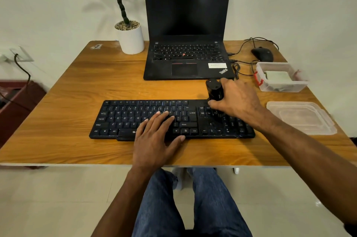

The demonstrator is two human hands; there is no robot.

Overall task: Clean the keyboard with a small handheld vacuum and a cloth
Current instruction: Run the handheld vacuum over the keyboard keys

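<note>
A black full-size keyboard (123, 119) lies across the near middle of the wooden desk (77, 86). My left hand (156, 136) rests flat on its middle keys, fingers straight and spread. My right hand (235, 99) grips a small black handheld vacuum (213, 90), held upright over the keyboard's right part above the navigation keys. The vacuum's lower end is hidden behind my fingers. A pale folded cloth (278, 77) lies inside an open clear plastic box (260, 67) at the right.
A black laptop (186, 24) stands open behind the keyboard. A white potted plant (131, 39) sits at the back left. At the back right are a black mouse (262, 54) and cables (236, 70). The box's clear lid (301, 118) lies near the right edge.
</note>
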